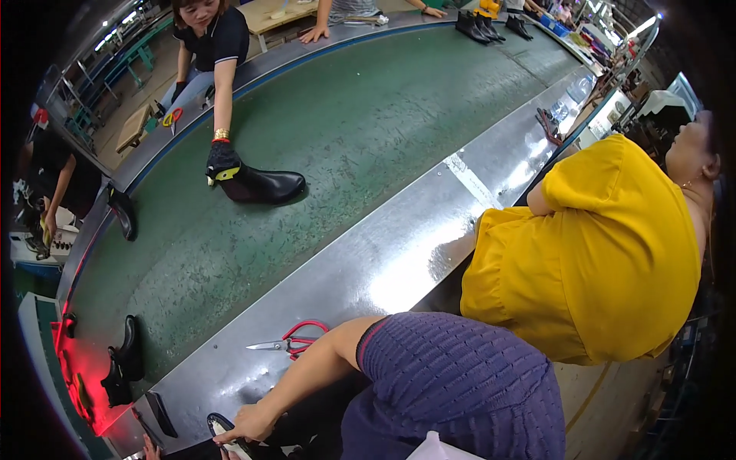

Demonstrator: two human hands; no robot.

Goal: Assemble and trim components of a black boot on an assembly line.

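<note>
My right arm, in a purple knitted short sleeve, reaches left across the lower part of the view. At its end my right hand is closed on a black boot with a pale, off-white surface, its index finger pressed on the pale part. The boot's lower part is cut off by the frame's edge. A sliver of skin under it may be my left hand, but its fingers are hidden. Red-handled scissors lie on the metal ledge beyond my forearm. A flat black object rests on that ledge near the boot.
Across the green conveyor belt, a co-worker's gloved hand holds a black boot. More black boots stand under red light at left; others are far right. A person in yellow sits at right. Fingertips show bottom left.
</note>
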